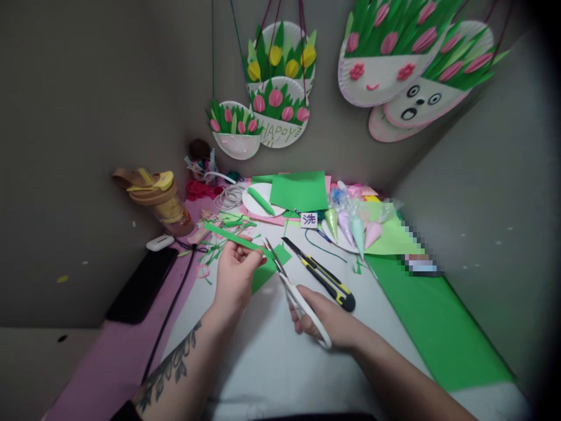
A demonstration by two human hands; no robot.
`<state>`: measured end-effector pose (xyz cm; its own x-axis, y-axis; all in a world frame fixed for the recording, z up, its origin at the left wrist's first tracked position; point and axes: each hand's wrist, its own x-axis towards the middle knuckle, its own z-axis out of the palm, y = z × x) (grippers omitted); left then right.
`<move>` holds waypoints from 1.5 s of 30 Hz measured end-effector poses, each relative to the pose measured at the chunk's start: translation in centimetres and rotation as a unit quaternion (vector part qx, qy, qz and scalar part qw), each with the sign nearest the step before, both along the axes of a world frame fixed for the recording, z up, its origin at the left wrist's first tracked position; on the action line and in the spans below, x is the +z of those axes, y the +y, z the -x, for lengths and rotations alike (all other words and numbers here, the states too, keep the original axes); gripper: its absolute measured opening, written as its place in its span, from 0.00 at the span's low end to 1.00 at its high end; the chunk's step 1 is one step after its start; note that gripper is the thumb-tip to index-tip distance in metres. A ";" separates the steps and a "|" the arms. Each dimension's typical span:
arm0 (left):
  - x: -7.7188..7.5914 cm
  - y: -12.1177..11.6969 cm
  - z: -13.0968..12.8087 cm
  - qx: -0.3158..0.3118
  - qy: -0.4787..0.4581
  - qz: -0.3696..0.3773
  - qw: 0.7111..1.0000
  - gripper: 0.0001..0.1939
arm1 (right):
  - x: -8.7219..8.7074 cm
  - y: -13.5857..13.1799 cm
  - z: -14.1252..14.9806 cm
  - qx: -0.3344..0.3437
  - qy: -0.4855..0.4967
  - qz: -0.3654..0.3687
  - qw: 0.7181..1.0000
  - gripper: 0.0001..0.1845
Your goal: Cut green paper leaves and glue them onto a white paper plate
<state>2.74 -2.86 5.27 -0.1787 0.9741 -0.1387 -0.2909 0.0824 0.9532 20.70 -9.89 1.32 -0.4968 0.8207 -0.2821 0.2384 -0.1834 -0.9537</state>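
Note:
Between the thumb and fingers of my left hand (239, 266) is a narrow strip of green paper (228, 233), its long end pointing up to the left. My right hand (318, 316) grips a pair of scissors with white handles (302, 301). The scissor blades are parted and lie at the strip's right end, close to my left fingertips. Under my hands, a larger piece of green paper (265, 278) rests on the white work surface (263, 356). A black and yellow utility knife (326, 279) lies just beyond my right hand.
Green paper scraps (219, 245) litter the left side. Behind are a paper plate (249, 204), green sheets (300, 190) and piping bags (346, 225). A phone (142, 286) and a cup (169, 213) stand left; a long green sheet (442, 327) covers the right. Decorated plates (284, 126) hang above.

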 end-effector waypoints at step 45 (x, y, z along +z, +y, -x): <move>-0.3 0.7 1.0 -0.051 0.011 -0.017 0.998 0.15 | 0.3 0.3 -0.7 -0.015 -0.005 0.042 0.999 0.09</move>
